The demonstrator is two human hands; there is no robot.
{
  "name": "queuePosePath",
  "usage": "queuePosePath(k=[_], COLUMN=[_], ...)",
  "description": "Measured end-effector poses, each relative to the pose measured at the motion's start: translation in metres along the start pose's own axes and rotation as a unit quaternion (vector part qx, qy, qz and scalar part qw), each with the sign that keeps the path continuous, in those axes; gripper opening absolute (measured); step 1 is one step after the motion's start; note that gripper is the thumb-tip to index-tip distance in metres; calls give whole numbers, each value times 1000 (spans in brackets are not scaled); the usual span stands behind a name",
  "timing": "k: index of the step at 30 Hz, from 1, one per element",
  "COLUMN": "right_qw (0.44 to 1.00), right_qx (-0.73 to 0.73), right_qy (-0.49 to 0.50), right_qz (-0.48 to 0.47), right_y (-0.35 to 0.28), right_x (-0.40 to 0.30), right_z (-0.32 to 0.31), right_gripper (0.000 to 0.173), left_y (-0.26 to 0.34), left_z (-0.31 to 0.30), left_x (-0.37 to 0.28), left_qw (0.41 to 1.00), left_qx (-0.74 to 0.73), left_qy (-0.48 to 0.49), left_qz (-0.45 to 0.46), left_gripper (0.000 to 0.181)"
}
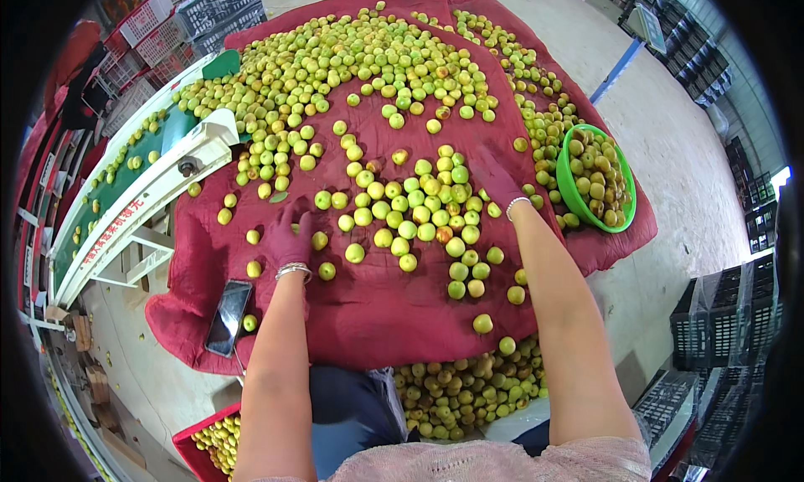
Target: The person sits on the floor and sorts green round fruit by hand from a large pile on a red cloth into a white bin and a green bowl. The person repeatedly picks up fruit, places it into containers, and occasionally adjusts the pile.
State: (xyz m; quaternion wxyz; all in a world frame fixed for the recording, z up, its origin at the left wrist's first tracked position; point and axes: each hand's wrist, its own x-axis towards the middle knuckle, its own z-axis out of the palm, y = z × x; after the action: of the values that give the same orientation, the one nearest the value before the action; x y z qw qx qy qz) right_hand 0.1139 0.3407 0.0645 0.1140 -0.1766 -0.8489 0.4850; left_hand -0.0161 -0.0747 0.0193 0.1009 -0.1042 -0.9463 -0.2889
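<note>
Small yellow-green fruits that look like jujubes [407, 230] lie in a loose group on a quilted maroon cloth [389, 322]. My left hand [289, 237], in a maroon glove with a bracelet at the wrist, rests left of this group. A fruit [295, 228] shows partly between its fingers; whether it is gripped is unclear. My right hand [493, 171], gloved alike, reaches flat along the cloth at the group's right side, fingers extended and blurred, with no fruit seen in it. A large heap of the fruits [352, 55] covers the far part of the cloth.
A conveyor [169, 133] carrying fruits meets the cloth at left. At right stands a green basin [568, 190] of browner fruits. A smartphone [229, 315] lies front left. More fruits [465, 394] sit below the front edge, beside a red crate [188, 447]. Black crates [722, 318] stand right.
</note>
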Motion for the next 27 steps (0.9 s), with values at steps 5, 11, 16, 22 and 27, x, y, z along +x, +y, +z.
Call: queuePosePath(k=[5, 11, 16, 22, 27], right_qw=[982, 966, 929, 874, 863], right_qx=[-187, -47, -217, -294, -332], right_qy=[-27, -249, -260, -267, -248], right_qz=[-3, -55, -150, -278, -289], right_y=[18, -20, -34, -31, -41], right_x=[41, 12, -44, -130, -202], right_z=[44, 47, 42, -6, -29], right_gripper=[54, 47, 50, 43, 43], left_y=[71, 93, 117, 168, 198], left_z=[66, 61, 49, -6, -15], left_x=[15, -8, -51, -114, -175], left_qw=[982, 868, 762, 785, 838], left_qx=[-151, -421, -505, -285, -105], left_qy=[-15, -261, -392, -538, -408], left_qz=[110, 45, 105, 119, 347], left_gripper=[42, 38, 43, 55, 74])
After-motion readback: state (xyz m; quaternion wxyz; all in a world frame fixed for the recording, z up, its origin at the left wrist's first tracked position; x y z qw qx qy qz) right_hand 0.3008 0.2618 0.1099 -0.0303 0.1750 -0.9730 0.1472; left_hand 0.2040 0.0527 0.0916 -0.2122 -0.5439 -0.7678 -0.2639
